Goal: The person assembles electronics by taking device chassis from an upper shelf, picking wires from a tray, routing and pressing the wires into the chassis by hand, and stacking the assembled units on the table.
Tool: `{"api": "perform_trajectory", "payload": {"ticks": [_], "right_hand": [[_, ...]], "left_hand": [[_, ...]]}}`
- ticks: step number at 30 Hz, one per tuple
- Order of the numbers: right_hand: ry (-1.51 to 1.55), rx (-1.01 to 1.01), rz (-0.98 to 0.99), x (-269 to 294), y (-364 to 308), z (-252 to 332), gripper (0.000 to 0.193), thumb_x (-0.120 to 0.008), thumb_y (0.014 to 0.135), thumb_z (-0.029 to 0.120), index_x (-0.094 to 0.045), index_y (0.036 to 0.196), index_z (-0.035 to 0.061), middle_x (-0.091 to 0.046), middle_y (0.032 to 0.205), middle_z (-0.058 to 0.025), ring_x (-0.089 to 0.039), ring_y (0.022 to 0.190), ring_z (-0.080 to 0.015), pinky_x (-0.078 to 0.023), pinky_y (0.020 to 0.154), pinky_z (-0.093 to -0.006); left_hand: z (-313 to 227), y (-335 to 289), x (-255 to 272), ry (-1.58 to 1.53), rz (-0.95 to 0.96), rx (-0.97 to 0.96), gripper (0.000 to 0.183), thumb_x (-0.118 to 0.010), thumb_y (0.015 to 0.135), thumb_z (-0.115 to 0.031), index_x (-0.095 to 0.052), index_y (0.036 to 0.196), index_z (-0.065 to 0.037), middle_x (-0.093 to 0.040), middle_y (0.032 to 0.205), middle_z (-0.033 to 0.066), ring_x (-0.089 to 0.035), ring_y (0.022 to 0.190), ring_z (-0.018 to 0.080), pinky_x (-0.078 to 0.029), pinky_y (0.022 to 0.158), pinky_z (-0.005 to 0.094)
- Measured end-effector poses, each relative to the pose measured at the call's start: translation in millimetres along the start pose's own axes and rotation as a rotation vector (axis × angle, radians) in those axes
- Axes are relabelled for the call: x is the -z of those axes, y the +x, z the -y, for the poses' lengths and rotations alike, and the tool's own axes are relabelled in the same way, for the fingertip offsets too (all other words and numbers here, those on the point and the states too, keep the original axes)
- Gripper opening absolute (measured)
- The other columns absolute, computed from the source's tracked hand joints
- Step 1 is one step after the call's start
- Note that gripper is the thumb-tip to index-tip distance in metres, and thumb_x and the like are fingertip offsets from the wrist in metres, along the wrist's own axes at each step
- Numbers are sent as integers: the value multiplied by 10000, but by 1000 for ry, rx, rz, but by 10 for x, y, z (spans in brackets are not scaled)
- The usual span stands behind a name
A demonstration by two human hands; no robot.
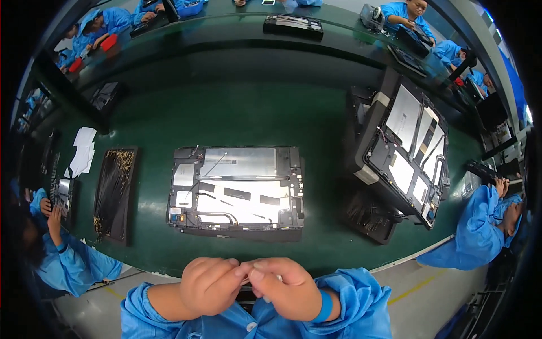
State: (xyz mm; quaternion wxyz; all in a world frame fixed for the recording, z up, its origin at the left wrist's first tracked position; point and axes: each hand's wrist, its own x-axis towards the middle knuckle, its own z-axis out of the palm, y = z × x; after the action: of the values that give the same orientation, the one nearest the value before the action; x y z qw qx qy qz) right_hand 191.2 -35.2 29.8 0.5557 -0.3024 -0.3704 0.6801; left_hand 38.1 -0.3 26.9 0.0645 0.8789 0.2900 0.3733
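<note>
Close together in front of my chest, past the table's near edge, are my left hand (212, 286) and my right hand (291, 288). Both are closed, with fingertips meeting in a pinch. A sliver of something pale shows at the right fingers, too small to name. A blue band circles my right wrist. Beyond the hands, an opened flat electronic device (237, 195) lies on a dark pad. Silver panels, black cables and a dark frame show inside it. Neither hand touches it.
A black tray of thin dark cables (116, 195) sits left, beside white paper sheets (83, 151). At right, similar opened devices (403, 147) lie tilted on black foam, above another cable tray (370, 217). Co-workers in blue sit at both sides and across the green table (237, 113).
</note>
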Motion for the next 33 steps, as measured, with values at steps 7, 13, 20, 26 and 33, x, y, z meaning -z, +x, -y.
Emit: {"api": "perform_trajectory", "payload": {"ticks": [7, 13, 20, 26, 33], "right_hand": [[-49, -403, -681, 334, 228, 75, 394, -538, 788, 148, -376, 1113, -5, -560, 886, -101, -493, 628, -123, -413, 491, -212], [-133, 41, -631, 341, 398, 52, 401, -433, 854, 217, -306, 1176, 14, -530, 955, -114, -482, 689, -116, -421, 572, -225], [-512, 469, -566, 495, 480, -283, 377, -349, 882, 261, -296, 1172, 26, -517, 1026, -146, -503, 718, -129, -417, 656, -250], [-716, 576, -465, 566, 522, -365, 314, -373, 870, 199, -319, 1136, 42, -531, 1017, -184, -541, 753, -170, -438, 681, -284], [-857, 524, -377, 529, 531, -303, 258, -387, 864, 209, -378, 1048, 28, -571, 923, -150, -558, 730, -178, -442, 658, -292]], "left_hand": [[225, 44, -223, 180, 192, 165, 240, -641, 628, -85, -566, 854, -52, -530, 717, 58, -507, 699, 231, -407, 587, 324], [361, 72, -379, 86, 238, 319, 162, -625, 646, -86, -604, 807, -97, -520, 751, 36, -457, 835, 242, -344, 736, 359], [368, 131, -395, 88, 252, 294, 170, -635, 626, -89, -609, 794, -99, -489, 701, 33, -459, 786, 226, -343, 699, 342], [372, 130, -401, 115, 271, 283, 165, -629, 626, -95, -605, 789, -105, -479, 697, 36, -459, 778, 220, -339, 696, 339], [379, 123, -414, 136, 284, 264, 171, -621, 635, -108, -599, 804, -107, -484, 715, 42, -461, 790, 227, -339, 718, 359]]}}
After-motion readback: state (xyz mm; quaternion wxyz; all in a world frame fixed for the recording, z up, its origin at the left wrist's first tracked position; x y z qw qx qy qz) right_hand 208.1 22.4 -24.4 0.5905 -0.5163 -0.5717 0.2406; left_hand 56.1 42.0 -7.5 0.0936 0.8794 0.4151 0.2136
